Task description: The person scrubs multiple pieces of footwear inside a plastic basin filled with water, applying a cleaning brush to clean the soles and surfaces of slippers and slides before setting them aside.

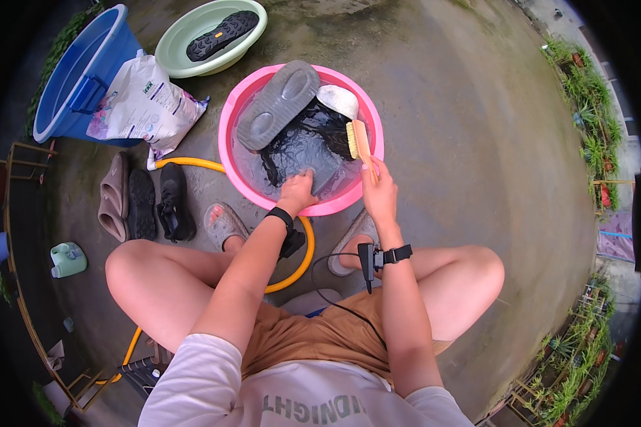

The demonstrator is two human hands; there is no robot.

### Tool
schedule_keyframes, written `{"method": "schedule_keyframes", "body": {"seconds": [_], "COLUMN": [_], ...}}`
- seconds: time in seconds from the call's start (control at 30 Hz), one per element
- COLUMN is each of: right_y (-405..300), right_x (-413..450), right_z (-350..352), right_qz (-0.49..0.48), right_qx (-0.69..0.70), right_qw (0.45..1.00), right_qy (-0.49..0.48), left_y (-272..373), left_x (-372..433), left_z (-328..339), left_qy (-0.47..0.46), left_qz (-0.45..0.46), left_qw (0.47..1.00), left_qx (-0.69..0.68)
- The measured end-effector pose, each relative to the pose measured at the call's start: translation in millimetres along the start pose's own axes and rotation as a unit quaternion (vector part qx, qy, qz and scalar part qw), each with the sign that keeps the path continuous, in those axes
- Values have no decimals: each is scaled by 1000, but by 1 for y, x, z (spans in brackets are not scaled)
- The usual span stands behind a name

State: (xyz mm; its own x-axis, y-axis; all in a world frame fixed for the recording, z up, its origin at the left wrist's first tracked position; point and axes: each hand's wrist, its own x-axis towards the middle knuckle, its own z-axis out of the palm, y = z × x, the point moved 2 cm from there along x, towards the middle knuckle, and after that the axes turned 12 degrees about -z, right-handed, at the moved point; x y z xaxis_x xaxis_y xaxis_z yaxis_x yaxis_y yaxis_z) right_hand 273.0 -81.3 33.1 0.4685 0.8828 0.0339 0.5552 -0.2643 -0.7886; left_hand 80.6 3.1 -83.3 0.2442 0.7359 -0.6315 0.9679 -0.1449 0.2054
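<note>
A pink plastic basin point(374, 160) of cloudy water stands before me. My right hand point(380, 193) grips the handle of a scrubbing brush point(360, 141) over the basin's right side, its cream bristles facing left. At the near rim, my left hand point(298, 191) reaches into the water. Its fingertips meet a greyish shape under the surface, and I cannot tell whether they grip it. A grey slipper point(278, 107) lies sole up across the basin's far left. Beside it are a white rounded object point(337, 101) and something black and wet point(320, 125), partly under water.
Far left are a green basin point(166, 50) holding a black-soled shoe point(223, 36), a blue tub point(93, 58) and a detergent bag point(147, 104). Brown slippers point(113, 197) and black shoes point(176, 203) stand left. A yellow hose point(310, 245) curves between my feet. Potted plants point(593, 107) line the right.
</note>
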Motion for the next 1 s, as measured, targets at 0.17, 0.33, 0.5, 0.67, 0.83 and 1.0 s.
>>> {"method": "schedule_keyframes", "body": {"seconds": [0.17, 0.33, 0.5, 0.67, 0.83, 1.0], "right_y": [3, -7, -14, -8, -14, -3], "right_x": [6, 4, 4, 2, 3, 0], "right_z": [1, -4, -10, -19, -19, -15], "right_qz": [-37, -23, -8, -16, -33, -47], "right_qx": [1, 8, 34, 27, 39, 53], "right_qw": [999, 999, 999, 999, 998, 997], "right_qy": [31, 31, 21, 38, 45, -1], "left_y": [-23, -38, -48, -57, -97, -123], "left_x": [-15, -36, -47, -58, -40, -32], "left_z": [-16, -32, -44, -55, -50, -42], "left_qy": [120, 158, 229, 245, 298, 233], "left_qz": [143, 66, 62, 28, 15, -33], "left_qw": [973, 963, 937, 932, 892, 840], "left_qx": [-137, -206, -257, -267, -339, -490]}}
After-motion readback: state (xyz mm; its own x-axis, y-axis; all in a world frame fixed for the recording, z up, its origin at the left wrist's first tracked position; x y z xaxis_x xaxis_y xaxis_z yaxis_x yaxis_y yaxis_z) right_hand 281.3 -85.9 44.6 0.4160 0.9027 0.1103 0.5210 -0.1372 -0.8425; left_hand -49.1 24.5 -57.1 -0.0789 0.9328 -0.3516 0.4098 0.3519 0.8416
